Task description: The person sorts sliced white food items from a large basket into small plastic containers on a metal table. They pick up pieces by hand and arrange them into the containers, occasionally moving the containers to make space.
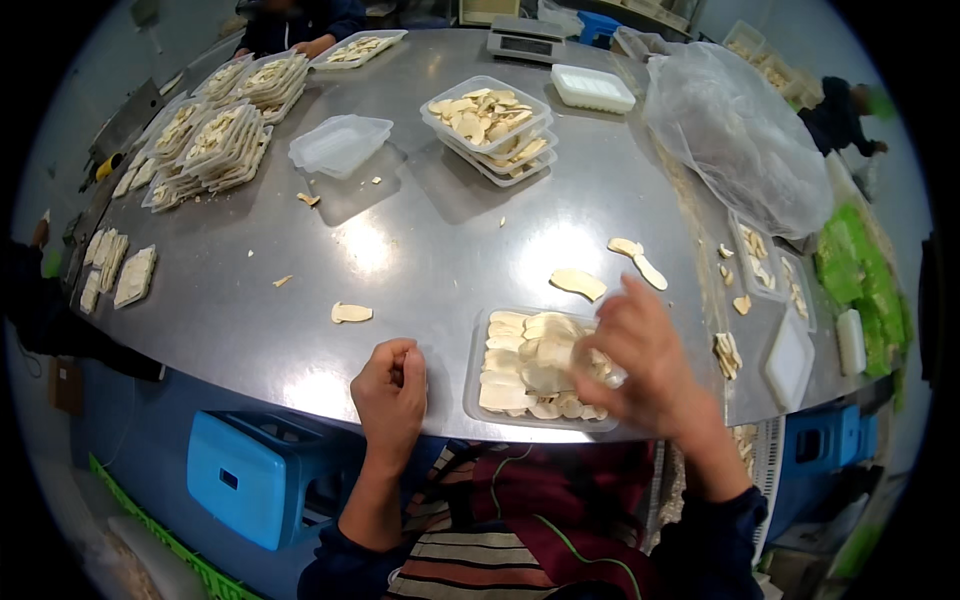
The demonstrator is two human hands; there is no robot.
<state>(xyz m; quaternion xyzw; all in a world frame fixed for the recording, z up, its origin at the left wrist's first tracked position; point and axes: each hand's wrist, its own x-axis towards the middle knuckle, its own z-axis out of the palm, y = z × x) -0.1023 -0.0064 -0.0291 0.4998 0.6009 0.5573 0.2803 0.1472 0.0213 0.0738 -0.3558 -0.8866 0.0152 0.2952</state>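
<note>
A clear plastic tray (474,390) sits at the near table edge, with pale dried mushroom slices (504,361) laid in overlapping rows on its left side. My right hand (637,352) hovers over the tray's right part, blurred by motion. Blurred slices lie right at its fingertips; whether one is gripped cannot be told. To the left of the tray, my left hand (391,386) rests at the table edge, fingers curled in and thumb against them. Nothing shows in it. Beyond the tray lie a loose broad slice (577,284) and a narrower slice (650,271).
Stacked trays of slices (486,124) stand mid-table beside nested tray pieces (341,142). More filled stacks (221,139) are at far left. A scale (526,39), a white tray (592,88) and a large plastic bag (735,135) sit farther back. Other people are around the table.
</note>
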